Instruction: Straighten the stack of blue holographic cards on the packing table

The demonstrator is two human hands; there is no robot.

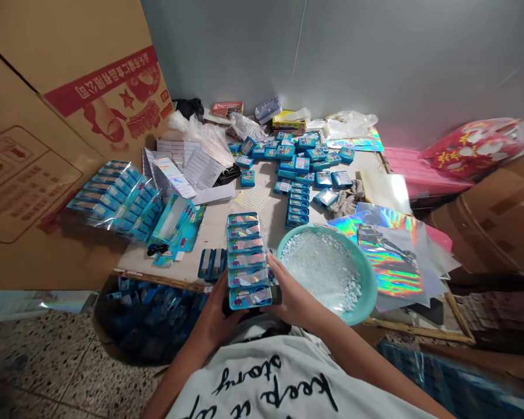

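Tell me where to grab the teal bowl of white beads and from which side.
Take the teal bowl by its bare rim on the near right edge, coming from the right. It sits level and full of white beads, so gripping the rim keeps it flat. The right hand lies beside its left edge.

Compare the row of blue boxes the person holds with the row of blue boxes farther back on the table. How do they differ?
The held row is gripped between the left hand and right hand at the table's near edge; the far row lies untouched mid-table. The held row's boxes look larger, being nearer the camera. Both are blue boxes lined up in a straight column.
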